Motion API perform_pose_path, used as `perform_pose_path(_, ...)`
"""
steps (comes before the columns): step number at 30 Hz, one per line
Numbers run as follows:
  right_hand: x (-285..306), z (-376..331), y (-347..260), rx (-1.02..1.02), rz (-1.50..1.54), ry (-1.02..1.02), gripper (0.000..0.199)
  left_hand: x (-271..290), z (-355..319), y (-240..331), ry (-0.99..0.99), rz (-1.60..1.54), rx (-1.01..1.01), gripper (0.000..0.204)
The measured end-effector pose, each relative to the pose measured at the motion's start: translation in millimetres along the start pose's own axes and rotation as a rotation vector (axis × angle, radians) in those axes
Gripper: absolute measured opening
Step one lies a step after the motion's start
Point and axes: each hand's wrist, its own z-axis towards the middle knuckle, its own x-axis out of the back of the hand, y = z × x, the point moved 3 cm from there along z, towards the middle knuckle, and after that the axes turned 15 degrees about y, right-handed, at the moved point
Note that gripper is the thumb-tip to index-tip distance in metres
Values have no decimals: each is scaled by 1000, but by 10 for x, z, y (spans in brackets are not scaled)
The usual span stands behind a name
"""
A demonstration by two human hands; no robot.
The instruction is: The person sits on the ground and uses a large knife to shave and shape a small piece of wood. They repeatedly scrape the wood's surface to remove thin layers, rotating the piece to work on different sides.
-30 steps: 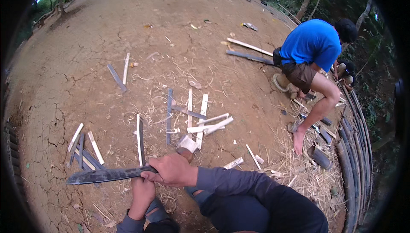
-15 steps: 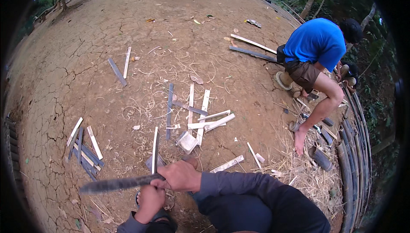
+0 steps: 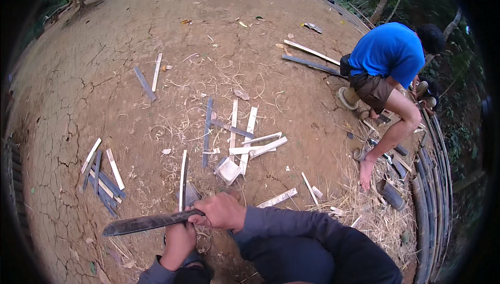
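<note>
My right hand (image 3: pixel 223 211) is closed around the handle of a machete (image 3: pixel 143 224), whose long dark blade points left across my left hand. Just below the blade, my left hand (image 3: pixel 179 242) is closed on the lower end of a narrow bamboo strip (image 3: pixel 183 181). The strip stands up away from me, pale on one side and dark on the other. The blade crosses the strip right above my left fingers, which are partly hidden behind it. A pale squarish block (image 3: pixel 228 171) lies beyond my right hand.
Split bamboo pieces (image 3: pixel 250 138) lie ahead, with another pile (image 3: pixel 104 180) on the left. Curly shavings (image 3: pixel 166 133) cover the dirt. A person in a blue shirt (image 3: pixel 386 52) bends over at the right. Long bamboo poles (image 3: pixel 427 206) lie along the right edge, beside straw (image 3: pixel 359 221).
The bamboo strip has shifted slightly left and nearer the blade's line, now showing its dark edge on the right. The machete has tilted a little and looks sharper. Both hands keep their grip.
</note>
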Motion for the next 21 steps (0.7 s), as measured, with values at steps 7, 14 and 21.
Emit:
perform_pose_path(7, 1, -1, 214, 141, -155, 188, 66, -96, 33, -1, 116, 1, -15, 17)
perform_pose_path(14, 267, 209, 335, -221, -179, 114, 44, 7, -52, 91, -75, 25, 271, 32)
perform_pose_path(21, 289, 271, 742, -242, -153, 235, 57, 172, -67, 206, -63, -187, 205, 30)
